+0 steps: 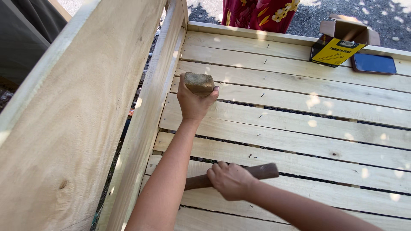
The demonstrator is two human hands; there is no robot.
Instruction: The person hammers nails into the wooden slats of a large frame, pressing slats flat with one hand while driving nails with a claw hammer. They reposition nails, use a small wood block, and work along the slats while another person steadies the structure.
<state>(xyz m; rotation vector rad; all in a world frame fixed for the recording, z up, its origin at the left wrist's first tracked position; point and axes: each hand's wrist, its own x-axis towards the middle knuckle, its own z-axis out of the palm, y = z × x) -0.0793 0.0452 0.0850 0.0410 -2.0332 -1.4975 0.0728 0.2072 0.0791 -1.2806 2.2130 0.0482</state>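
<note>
My left hand (193, 102) is stretched out over pale wooden slats (299, 115) and is closed around a brownish, stone-like lump (199, 82) held near the left side rail. My right hand (231, 180) is lower, near the front slats, gripping a dark brown wooden handle (263, 171) that lies almost level. The handle's left end passes behind my left forearm, so its head is hidden. Small nail heads (258, 116) dot the slats in a line down the middle.
A tall pale plank (72, 115) forms a wall on the left. At the far right corner sit an open yellow cardboard box (338, 50) and a dark phone (374, 63). A person in red floral cloth (257, 13) stands beyond the far rail.
</note>
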